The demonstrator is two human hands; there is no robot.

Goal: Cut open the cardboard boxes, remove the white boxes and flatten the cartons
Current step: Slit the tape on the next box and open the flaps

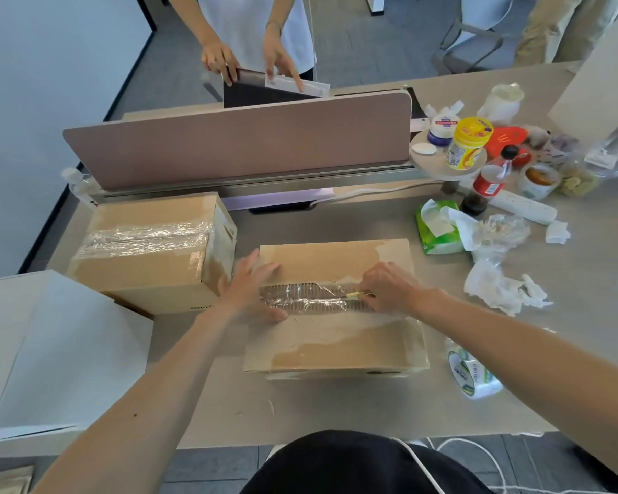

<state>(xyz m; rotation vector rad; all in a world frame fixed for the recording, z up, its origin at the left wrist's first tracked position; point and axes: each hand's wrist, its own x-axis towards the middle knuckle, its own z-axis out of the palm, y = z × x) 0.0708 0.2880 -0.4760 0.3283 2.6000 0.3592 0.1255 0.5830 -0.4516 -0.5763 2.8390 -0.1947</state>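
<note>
A taped cardboard box (336, 340) lies flat in front of me on the desk. My left hand (251, 288) presses flat on its left end with straight fingers. My right hand (389, 287) grips a small pale yellow cutter (354, 295) whose tip sits on the clear tape seam (300, 297) running across the box top. A second, taller cardboard box (150, 251) sealed with clear tape stands to the left, its side close to my left hand. White boxes (50, 351) lie at the desk's left edge.
A pink divider screen (236, 137) crosses the desk behind the boxes. A tape roll (473, 372) lies right of the box; a tissue pack (437, 226), crumpled tissues, bottles and jars crowd the right side. Another person stands beyond the screen.
</note>
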